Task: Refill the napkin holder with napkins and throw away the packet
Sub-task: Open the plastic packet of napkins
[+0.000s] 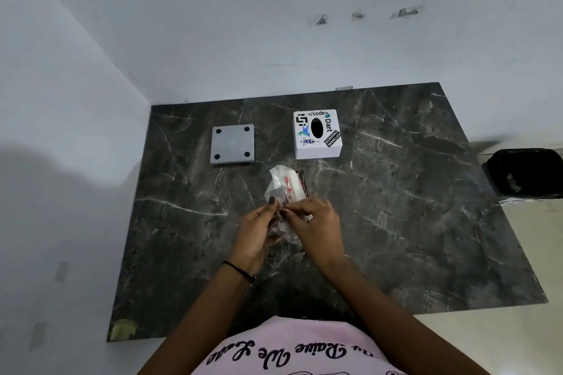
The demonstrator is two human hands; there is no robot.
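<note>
Dim, flat indoor light; a soft broad shadow darkens the wall (pixel 45 167) at left, wide-angle bending stretches the edges, the hands slightly blurred.

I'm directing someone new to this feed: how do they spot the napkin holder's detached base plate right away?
Start from the dark marble table set in the white wall corner. At its far side lie two square things: on the right the white sticker-covered holder cover with an oval slot, on the left the base plate. The base plate is flat, plain grey, with a black dot at each corner.
</note>
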